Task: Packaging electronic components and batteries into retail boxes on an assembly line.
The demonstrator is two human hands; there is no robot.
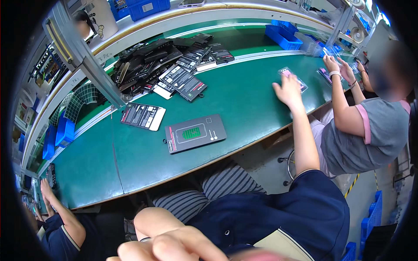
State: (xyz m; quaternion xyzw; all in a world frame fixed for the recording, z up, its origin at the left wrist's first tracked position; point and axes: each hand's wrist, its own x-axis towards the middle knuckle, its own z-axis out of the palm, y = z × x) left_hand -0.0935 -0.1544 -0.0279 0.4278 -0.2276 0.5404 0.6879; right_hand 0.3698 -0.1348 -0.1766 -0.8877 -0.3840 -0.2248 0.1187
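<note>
My right hand (287, 90) is stretched out over the green table, its fingers closed on a clear plastic pack (303, 87) with something pink inside. The fingers cover part of that pack. Close to the camera, at the lower edge, my left hand (170, 249) is raised with its fingers curled; nothing shows in it, though the fingertips are cut off. In front of me lies a flat black box (196, 133) with a green battery picture, its face up. Another black box (143, 116) with a white end lies beyond it, to the left.
Many black boxes (152, 58) form a loose heap at the far side, beside a metal post (87, 56). A blue bin (283, 37) stands at the far right. Co-workers sit on both sides; the right one's hands (337, 67) are near another pack (324, 75).
</note>
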